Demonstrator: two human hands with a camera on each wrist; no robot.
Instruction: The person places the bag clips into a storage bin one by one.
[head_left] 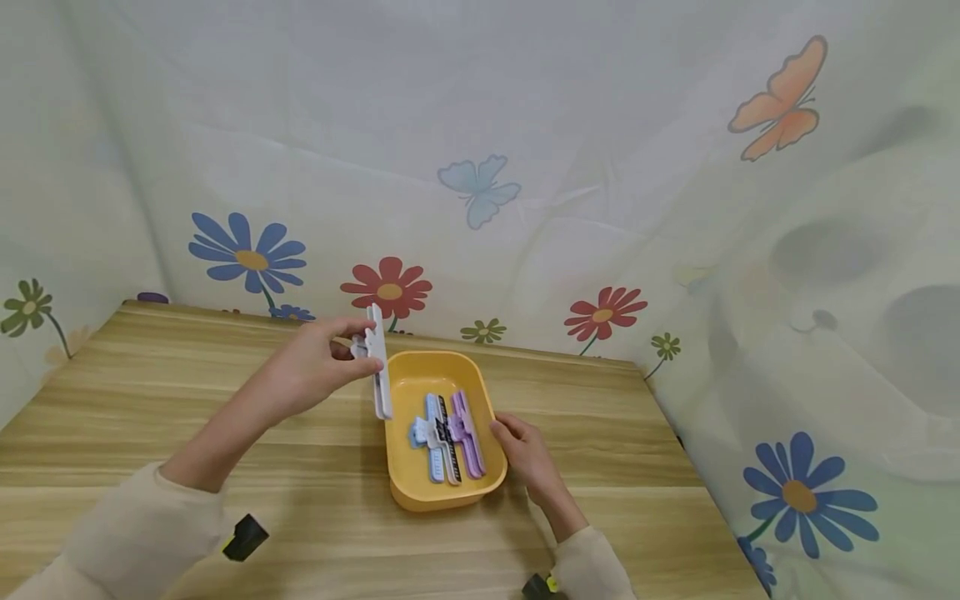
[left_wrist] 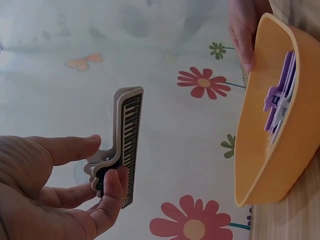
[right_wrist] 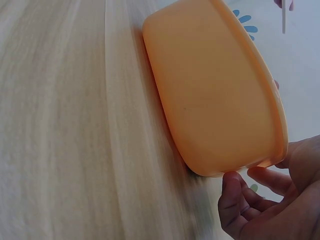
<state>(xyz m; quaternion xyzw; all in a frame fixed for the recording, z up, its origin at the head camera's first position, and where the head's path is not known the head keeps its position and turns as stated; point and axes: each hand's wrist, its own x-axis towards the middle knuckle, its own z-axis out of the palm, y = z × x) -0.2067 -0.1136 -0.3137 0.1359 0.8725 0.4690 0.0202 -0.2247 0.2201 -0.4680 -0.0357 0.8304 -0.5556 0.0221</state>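
My left hand [head_left: 311,367] pinches a white clip [left_wrist: 131,135] by its scalloped handles, above the left rim of a yellow plastic basin [head_left: 420,493]. Piano keys are printed on this clip's long jaw, as the left wrist view shows. Inside the basin lie a light blue clip [head_left: 436,471], a black-and-white patterned clip [head_left: 453,472] and a purple clip [head_left: 472,454], side by side. My right hand [head_left: 528,454] grips the basin's right rim, thumb at the edge and fingers on the outer wall.
The basin stands on a wood-grain table [head_left: 315,500]. Behind and beside the table hangs a pale cloth [head_left: 600,208] printed with flowers and butterflies. A small purple object [head_left: 153,297] sits at the table's far left corner.
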